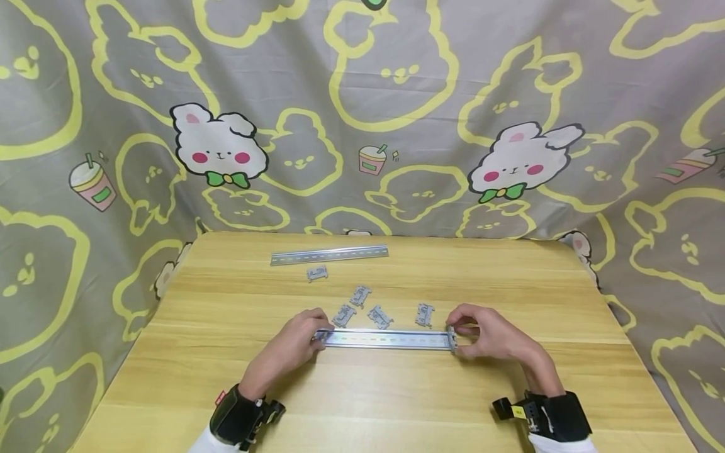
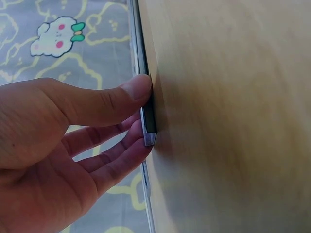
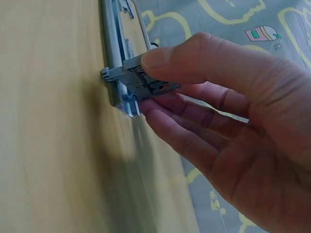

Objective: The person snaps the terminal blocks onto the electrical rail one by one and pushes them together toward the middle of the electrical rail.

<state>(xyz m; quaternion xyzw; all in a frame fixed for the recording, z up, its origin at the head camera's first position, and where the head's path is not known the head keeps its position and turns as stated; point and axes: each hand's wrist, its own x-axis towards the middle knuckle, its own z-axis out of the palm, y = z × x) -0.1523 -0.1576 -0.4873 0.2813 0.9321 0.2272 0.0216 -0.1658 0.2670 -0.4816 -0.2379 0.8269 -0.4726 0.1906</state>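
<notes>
hands: bare | wrists: black strap-on camera units, yellow label on right one (image 1: 518, 411) | sleeves: white cuffs

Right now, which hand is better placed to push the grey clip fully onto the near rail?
The right hand, probably. It already pinches the grey clip at the right end of the near rail, while the left hand holds the rail's left end.

A wooden desk (image 1: 396, 402) is seen; two metal rails (image 1: 391, 340) (image 1: 329, 255) and five grey clips (image 1: 317, 273) are spread between its centre and far edge.
</notes>
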